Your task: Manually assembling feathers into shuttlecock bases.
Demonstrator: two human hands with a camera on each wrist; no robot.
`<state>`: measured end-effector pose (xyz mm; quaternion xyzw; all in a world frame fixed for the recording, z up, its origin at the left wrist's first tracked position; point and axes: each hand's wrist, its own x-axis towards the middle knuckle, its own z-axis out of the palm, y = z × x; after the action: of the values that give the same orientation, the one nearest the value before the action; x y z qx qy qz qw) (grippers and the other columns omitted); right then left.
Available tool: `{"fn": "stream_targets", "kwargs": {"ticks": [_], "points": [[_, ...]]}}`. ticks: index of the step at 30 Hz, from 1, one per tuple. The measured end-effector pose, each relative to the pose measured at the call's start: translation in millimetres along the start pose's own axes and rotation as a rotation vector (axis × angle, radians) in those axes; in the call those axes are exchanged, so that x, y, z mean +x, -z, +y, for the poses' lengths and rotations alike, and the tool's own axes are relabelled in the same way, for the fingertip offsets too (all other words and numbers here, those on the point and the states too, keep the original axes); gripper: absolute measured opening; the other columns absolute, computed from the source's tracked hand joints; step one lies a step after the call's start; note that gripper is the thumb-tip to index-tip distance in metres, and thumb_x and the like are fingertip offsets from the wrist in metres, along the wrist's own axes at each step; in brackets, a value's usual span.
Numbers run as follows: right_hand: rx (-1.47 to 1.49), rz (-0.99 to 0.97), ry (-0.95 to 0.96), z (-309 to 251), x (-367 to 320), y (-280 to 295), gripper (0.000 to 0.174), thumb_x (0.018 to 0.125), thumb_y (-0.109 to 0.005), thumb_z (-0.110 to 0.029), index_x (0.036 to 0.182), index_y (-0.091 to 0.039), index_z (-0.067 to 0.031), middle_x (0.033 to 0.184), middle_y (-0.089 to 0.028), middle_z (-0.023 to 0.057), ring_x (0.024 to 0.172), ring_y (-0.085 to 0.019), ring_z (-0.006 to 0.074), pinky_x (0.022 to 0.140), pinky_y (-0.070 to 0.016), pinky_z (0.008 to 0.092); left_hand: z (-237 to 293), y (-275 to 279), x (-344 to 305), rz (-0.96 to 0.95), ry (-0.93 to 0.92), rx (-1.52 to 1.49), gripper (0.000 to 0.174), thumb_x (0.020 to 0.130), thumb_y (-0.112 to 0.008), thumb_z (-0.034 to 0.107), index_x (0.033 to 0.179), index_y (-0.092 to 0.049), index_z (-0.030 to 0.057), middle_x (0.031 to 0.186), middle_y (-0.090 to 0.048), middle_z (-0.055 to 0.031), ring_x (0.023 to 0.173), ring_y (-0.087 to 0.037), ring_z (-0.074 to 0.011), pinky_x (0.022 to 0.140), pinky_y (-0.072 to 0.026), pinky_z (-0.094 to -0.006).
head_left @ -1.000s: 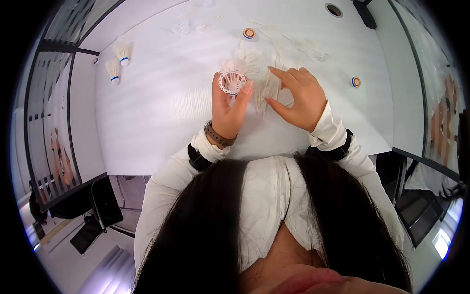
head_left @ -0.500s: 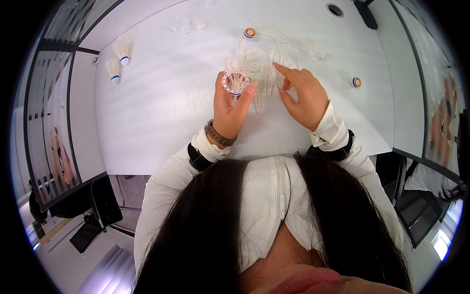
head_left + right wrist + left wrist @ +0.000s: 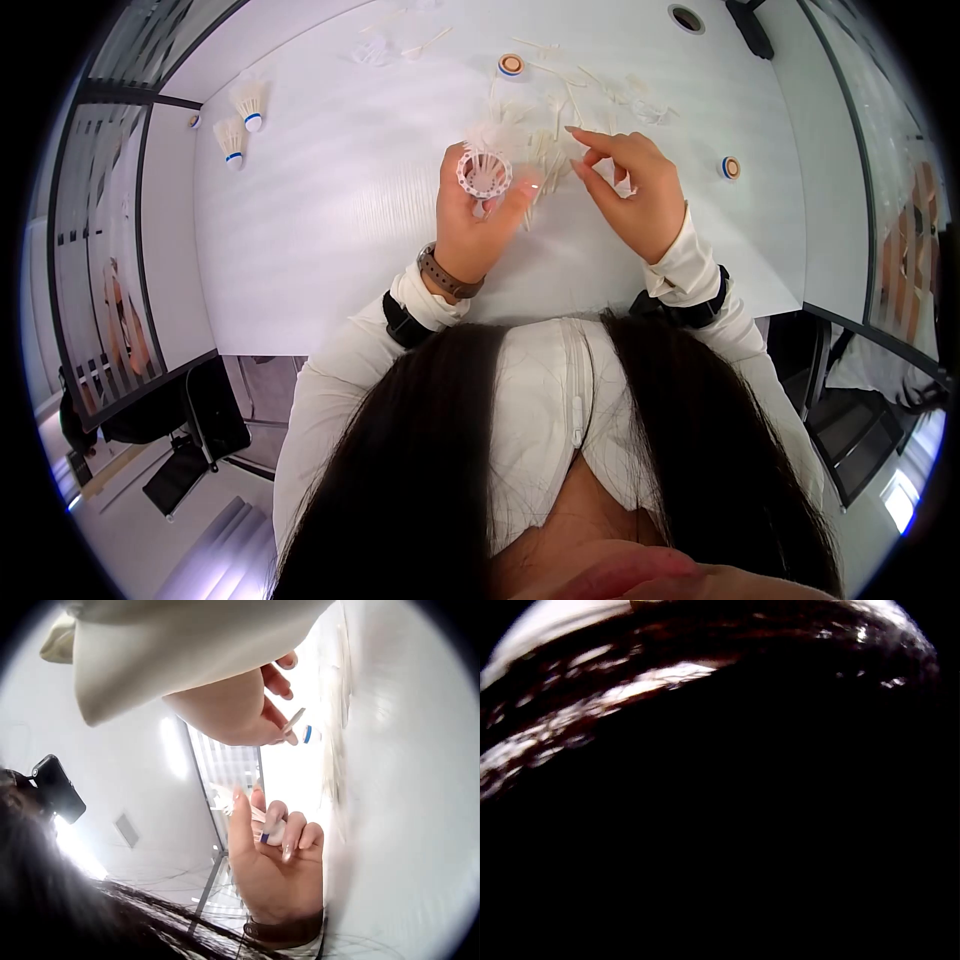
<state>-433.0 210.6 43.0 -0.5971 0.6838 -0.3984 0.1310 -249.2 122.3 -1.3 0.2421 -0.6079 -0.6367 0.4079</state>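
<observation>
A half-built shuttlecock (image 3: 484,172) is clasped in the curled fingers of the left grip (image 3: 470,215), above the middle of the bench (image 3: 330,220). Just beside it, a single feather (image 3: 294,720) is pinched by the right grip (image 3: 635,195). Loose feathers (image 3: 560,110) are strewn beyond both, toward the far edge. Two finished shuttlecocks (image 3: 232,143) are seen by the left edge.

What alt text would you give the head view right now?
From above, a person's left hand holds a part-built shuttlecock over a white table, with the right hand raised beside it above loose feathers. Two finished shuttlecocks lie at upper left.
</observation>
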Motion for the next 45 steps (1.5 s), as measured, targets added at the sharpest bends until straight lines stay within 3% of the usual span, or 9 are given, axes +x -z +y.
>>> {"fn": "stream_targets", "kwargs": {"ticks": [7,10,19,25,28,31,37,41,45], "points": [[0.504,-0.04,-0.294,2.8,-4.0,-4.9,0.027,0.089,-0.073,-0.007,0.115,-0.069,-0.0005,0.095,-0.073,0.0057,0.077,-0.068,0.011,0.062,-0.0483,0.0233,3.8,-1.3,0.7,0.007,-0.016,0.083,0.024,0.086,-0.074,-0.002,0.105,-0.06,0.0016,0.095,-0.066,-0.0025,0.086,-0.061,-0.0078,0.078,-0.0501,-0.0241],[0.693,-0.104,-0.473,-4.1,-1.4,-0.6,0.024,0.091,-0.069,-0.006,0.113,-0.065,0.003,0.097,-0.073,0.0087,0.083,-0.071,0.015,0.063,-0.0499,0.0232,-0.9,0.3,-0.8,-0.028,0.034,0.07,0.022,0.084,-0.077,0.0,0.101,-0.062,0.0014,0.094,-0.067,-0.0027,0.084,-0.061,-0.0076,0.076,-0.0509,-0.024],[0.998,-0.135,-0.554,9.3,-0.5,-3.3,0.017,0.094,-0.062,-0.005,0.111,-0.059,-0.0031,0.1,-0.074,0.0074,0.091,-0.073,0.0184,0.059,-0.0483,0.0233,-0.9,1.7,-1.8,-0.088,0.056,0.163,0.026,0.083,-0.078,0.002,0.105,-0.064,-0.0005,0.091,-0.069,-0.0021,0.08,-0.063,-0.008,0.073,-0.0518,-0.0243],[0.995,-0.074,-0.502,0.1,3.3,-3.1,0.025,0.097,-0.061,-0.023,0.11,-0.062,-0.0024,0.093,-0.071,0.0054,0.079,-0.065,0.0129,0.06,-0.0431,0.0222,-3.7,4.6,-3.9,-0.075,0.108,0.119,0.026,0.082,-0.076,0.002,0.106,-0.068,-0.001,0.094,-0.073,-0.0045,0.086,-0.066,-0.0085,0.078,-0.0532,-0.025],[0.956,-0.204,-0.45,7.3,2.1,-1.7,0.033,0.097,-0.058,-0.033,0.104,-0.065,-0.0014,0.088,-0.068,0.004,0.072,-0.056,0.0095,0.06,-0.0408,0.0223,0.1,4.7,-2.7,-0.108,0.084,0.134,0.027,0.082,-0.075,0.001,0.108,-0.068,-0.0011,0.095,-0.074,-0.0053,0.086,-0.066,-0.0093,0.079,-0.0533,-0.0257],[0.809,-0.116,-0.368,6.8,-4.2,-13.7,0.02,0.094,-0.068,-0.02,0.088,-0.067,-0.0012,0.08,-0.062,-0.0008,0.067,-0.05,0.0066,0.061,-0.0392,0.0221,6.3,2.0,-1.2,-0.121,0.075,0.118,0.009,0.087,-0.074,0.001,0.093,-0.068,-0.0001,0.085,-0.069,-0.0001,0.077,-0.06,-0.0062,0.071,-0.0499,-0.0242],[0.577,0.128,-0.18,3.4,-3.1,-13.4,0.007,0.09,-0.074,-0.01,0.088,-0.072,-0.0033,0.077,-0.059,-0.0015,0.064,-0.047,0.0057,0.057,-0.0361,0.0214,0.5,-0.8,-1.7,-0.07,-0.13,0.085,0.044,0.091,-0.07,0.006,0.128,-0.047,-0.0004,0.1,-0.059,-0.0021,0.082,-0.053,-0.0078,0.076,-0.0454,-0.0221],[0.362,0.225,0.052,2.0,-5.3,-4.5,0.012,0.086,-0.075,-0.004,0.098,-0.077,-0.0066,0.077,-0.062,0.0006,0.059,-0.046,0.0056,0.05,-0.0324,0.0216,-2.5,7.1,-5.1,-0.15,-0.037,-0.021,0.049,0.098,-0.057,0.013,0.139,-0.033,-0.0014,0.117,-0.051,-0.0061,0.102,-0.048,-0.0119,0.094,-0.0394,-0.0277],[0.241,0.235,0.304,-2.0,-4.9,-1.2,0.024,0.081,-0.076,0.0,0.104,-0.078,-0.0077,0.076,-0.062,0.0024,0.056,-0.05,0.0083,0.048,-0.0363,0.0238,-7.7,4.2,-2.1,-0.115,-0.032,-0.012,0.051,0.093,-0.066,0.012,0.135,-0.04,-0.0017,0.101,-0.056,-0.002,0.084,-0.048,-0.0074,0.072,-0.041,-0.0232]]}}
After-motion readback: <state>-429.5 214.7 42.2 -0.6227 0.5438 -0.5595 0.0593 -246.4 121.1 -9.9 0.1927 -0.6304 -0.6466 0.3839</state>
